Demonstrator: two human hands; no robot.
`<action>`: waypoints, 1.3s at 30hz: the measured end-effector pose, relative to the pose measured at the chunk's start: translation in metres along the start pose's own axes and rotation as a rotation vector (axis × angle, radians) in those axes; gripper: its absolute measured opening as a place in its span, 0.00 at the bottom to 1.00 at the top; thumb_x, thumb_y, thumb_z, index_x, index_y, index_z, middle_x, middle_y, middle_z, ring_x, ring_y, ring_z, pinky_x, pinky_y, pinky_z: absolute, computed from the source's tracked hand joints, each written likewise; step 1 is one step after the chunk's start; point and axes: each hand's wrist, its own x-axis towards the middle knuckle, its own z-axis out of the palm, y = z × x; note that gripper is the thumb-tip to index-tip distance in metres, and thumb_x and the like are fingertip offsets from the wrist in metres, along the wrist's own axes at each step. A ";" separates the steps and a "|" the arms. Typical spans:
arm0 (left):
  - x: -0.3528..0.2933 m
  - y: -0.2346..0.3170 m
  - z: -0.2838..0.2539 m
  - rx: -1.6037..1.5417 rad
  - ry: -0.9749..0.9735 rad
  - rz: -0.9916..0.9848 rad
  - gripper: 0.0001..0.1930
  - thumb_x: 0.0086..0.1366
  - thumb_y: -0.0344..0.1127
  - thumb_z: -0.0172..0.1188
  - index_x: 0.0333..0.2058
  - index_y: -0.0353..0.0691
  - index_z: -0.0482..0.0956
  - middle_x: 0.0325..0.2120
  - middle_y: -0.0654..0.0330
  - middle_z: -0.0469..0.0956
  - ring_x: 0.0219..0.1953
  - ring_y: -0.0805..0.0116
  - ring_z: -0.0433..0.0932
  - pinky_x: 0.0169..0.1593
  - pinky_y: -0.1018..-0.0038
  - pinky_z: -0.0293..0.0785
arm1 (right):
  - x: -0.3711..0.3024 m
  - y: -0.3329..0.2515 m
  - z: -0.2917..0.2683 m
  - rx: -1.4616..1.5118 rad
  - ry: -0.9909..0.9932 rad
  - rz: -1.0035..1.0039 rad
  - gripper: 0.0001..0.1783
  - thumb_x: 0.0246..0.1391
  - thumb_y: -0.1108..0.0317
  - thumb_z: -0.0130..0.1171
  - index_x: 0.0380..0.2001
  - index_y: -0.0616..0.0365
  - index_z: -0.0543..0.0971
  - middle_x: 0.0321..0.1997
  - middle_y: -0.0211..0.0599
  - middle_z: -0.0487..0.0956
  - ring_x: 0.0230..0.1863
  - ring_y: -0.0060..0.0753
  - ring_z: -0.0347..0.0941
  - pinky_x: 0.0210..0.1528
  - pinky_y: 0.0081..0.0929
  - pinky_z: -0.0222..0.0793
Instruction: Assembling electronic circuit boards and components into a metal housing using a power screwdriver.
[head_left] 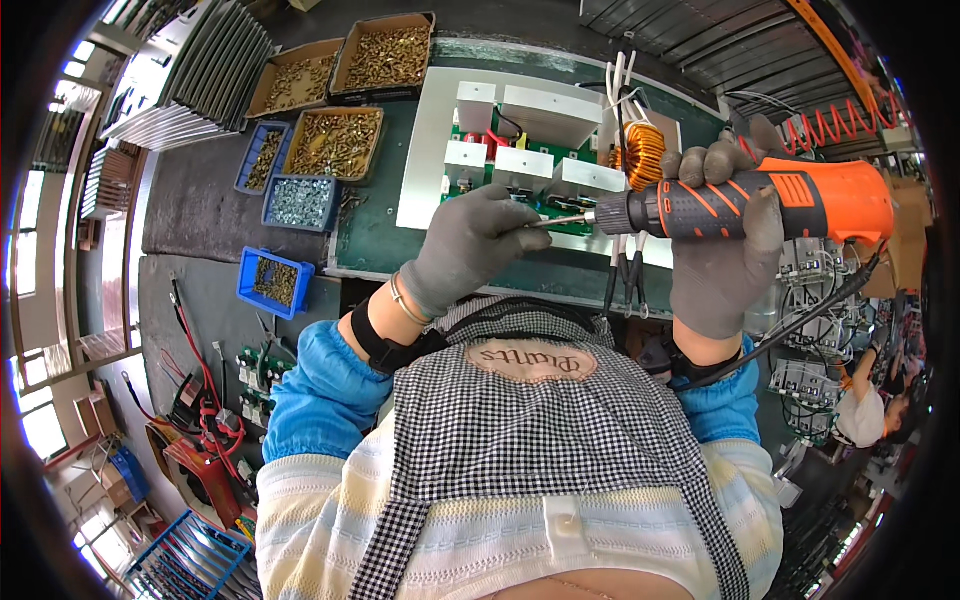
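My right hand (728, 235), in a grey glove, is wrapped round an orange and black electric screwdriver (800, 200) lying level, its chuck to the left. From the chuck a thin driver bit (568, 219) reaches my left hand (475, 245). The gloved fingertips of that hand are pinched round the bit's tip; whether a screw is there too is hidden. Just beyond both hands is a green circuit board (458, 187) with silvery metal blocks (552, 116) and a copper-wound ring coil (643, 152). It sits on a pale metal plate (425, 165).
Left of the plate stand cardboard trays of brass-coloured fasteners (333, 140) and blue bins (300, 203) of small hardware. Stacked metal plates (205, 75) rise at far left. A red coiled hose (840, 130) hangs at right; the tool's black cable (800, 335) loops by my right forearm. Another person (870, 405) is at far right.
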 end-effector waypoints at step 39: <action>-0.069 -0.071 -0.029 -1.246 -0.344 -0.751 0.16 0.72 0.31 0.50 0.54 0.28 0.70 0.40 0.56 0.77 0.37 0.70 0.80 0.38 0.77 0.80 | 0.036 0.024 0.044 -0.045 -0.514 0.062 0.46 0.52 0.55 0.69 0.67 0.61 0.58 0.34 0.30 0.74 0.38 0.31 0.75 0.52 0.44 0.71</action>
